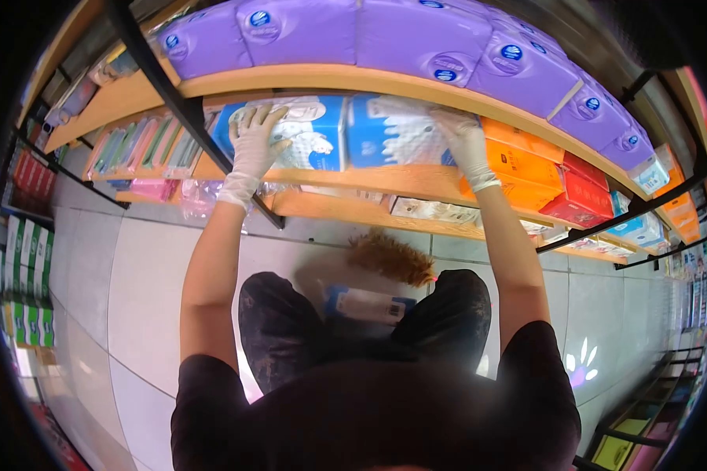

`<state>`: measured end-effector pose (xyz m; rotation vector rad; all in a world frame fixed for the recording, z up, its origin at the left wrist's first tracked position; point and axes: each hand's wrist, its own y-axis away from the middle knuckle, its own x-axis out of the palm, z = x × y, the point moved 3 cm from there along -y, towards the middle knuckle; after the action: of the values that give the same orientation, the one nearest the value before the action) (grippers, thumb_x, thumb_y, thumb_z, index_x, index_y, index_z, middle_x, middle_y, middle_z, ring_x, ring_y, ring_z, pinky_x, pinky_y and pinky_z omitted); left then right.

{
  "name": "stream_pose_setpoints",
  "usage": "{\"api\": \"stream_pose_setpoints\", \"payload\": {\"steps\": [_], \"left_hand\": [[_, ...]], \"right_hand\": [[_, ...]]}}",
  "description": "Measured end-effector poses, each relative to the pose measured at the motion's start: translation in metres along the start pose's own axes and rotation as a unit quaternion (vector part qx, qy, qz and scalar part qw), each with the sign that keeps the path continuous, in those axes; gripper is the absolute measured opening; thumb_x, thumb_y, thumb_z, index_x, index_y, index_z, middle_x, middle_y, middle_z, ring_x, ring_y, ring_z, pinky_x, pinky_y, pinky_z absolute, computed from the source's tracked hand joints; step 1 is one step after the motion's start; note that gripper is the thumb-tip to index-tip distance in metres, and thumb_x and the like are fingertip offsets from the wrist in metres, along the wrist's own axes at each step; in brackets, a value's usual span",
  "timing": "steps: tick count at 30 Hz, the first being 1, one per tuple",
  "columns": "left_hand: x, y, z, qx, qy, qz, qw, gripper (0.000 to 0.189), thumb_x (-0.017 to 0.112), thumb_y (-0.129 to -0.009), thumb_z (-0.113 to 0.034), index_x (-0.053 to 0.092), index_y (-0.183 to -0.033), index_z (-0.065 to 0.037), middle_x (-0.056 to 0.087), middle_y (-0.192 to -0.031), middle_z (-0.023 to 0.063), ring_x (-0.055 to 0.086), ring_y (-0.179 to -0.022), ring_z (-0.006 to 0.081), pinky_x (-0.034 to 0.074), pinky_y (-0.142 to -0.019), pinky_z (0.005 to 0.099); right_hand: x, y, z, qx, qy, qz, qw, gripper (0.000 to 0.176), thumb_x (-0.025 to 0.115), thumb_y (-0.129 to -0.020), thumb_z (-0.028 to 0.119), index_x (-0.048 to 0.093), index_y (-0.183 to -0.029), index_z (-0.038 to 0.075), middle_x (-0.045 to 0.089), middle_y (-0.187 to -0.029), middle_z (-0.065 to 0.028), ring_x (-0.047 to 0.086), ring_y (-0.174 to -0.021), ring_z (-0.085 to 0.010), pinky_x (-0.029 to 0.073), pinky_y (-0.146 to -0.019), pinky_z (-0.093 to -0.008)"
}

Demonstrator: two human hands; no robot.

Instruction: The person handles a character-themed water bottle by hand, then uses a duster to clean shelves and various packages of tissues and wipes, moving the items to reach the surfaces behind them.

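Note:
Two blue and white packs stand side by side on the middle wooden shelf. My left hand point(255, 145), in a whitish glove, lies with fingers spread on the front of the left pack point(314, 129). The gloved right hand point(463, 145) rests at the right end of the other pack point(397, 133), its fingers apart but slightly blurred. Beside that hand stand orange packs point(522, 169). Another blue and white pack point(369, 304) lies low between my knees.
Purple packs point(298, 31) line the upper shelf point(291, 77). Black metal posts point(169, 90) cross the shelving. Thin bagged items point(145, 145) stand at left, red boxes point(577, 192) at right. A brown fluffy thing point(389, 257) is on the tiled floor point(165, 290).

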<state>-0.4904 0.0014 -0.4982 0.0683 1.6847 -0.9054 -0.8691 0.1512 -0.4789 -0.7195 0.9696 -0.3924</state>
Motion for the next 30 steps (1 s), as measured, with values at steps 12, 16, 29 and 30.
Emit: {"api": "stream_pose_setpoints", "payload": {"steps": [12, 16, 29, 30], "left_hand": [[-0.015, -0.011, 0.001, 0.076, 0.041, 0.027, 0.996, 0.063, 0.081, -0.069, -0.025, 0.061, -0.129, -0.023, 0.056, -0.135, 0.0033, 0.048, -0.127, 0.027, 0.032, -0.109, 0.0426], [-0.01, -0.013, 0.015, 0.137, 0.064, 0.031, 0.988, 0.061, 0.081, -0.071, -0.024, 0.062, -0.128, -0.02, 0.056, -0.135, 0.0058, 0.048, -0.127, 0.0286, 0.034, -0.108, 0.0404], [0.016, -0.061, -0.16, 0.21, 0.047, 0.179, 0.96, 0.087, 0.053, -0.086, -0.067, 0.029, -0.153, -0.018, 0.025, -0.158, 0.0178, 0.021, -0.146, 0.0367, 0.014, -0.115, 0.0582], [0.018, -0.059, -0.163, 0.209, 0.056, 0.183, 0.959, 0.086, 0.052, -0.087, -0.067, 0.029, -0.153, -0.018, 0.025, -0.158, 0.0178, 0.021, -0.147, 0.0367, 0.014, -0.115, 0.0582]], "right_hand": [[0.014, 0.047, 0.052, 0.023, 0.212, -0.082, 0.973, 0.024, 0.066, -0.081, 0.012, 0.071, -0.105, 0.016, 0.068, -0.112, -0.0014, 0.06, -0.113, -0.0191, 0.04, -0.101, -0.0414], [-0.009, 0.043, 0.058, 0.04, 0.137, -0.115, 0.983, 0.026, 0.067, -0.082, 0.028, 0.07, -0.103, 0.013, 0.067, -0.112, -0.0033, 0.059, -0.111, -0.0252, 0.041, -0.097, -0.0445], [-0.151, 0.048, -0.187, 0.355, 0.212, -0.086, 0.907, 0.023, 0.064, -0.081, 0.032, 0.071, -0.092, 0.012, 0.068, -0.081, -0.0091, 0.065, -0.078, -0.0334, 0.05, -0.072, -0.0445], [-0.147, 0.05, -0.19, 0.352, 0.2, -0.075, 0.911, 0.024, 0.064, -0.081, 0.031, 0.071, -0.093, 0.012, 0.068, -0.083, -0.0095, 0.065, -0.08, -0.0337, 0.05, -0.074, -0.0442]]}}
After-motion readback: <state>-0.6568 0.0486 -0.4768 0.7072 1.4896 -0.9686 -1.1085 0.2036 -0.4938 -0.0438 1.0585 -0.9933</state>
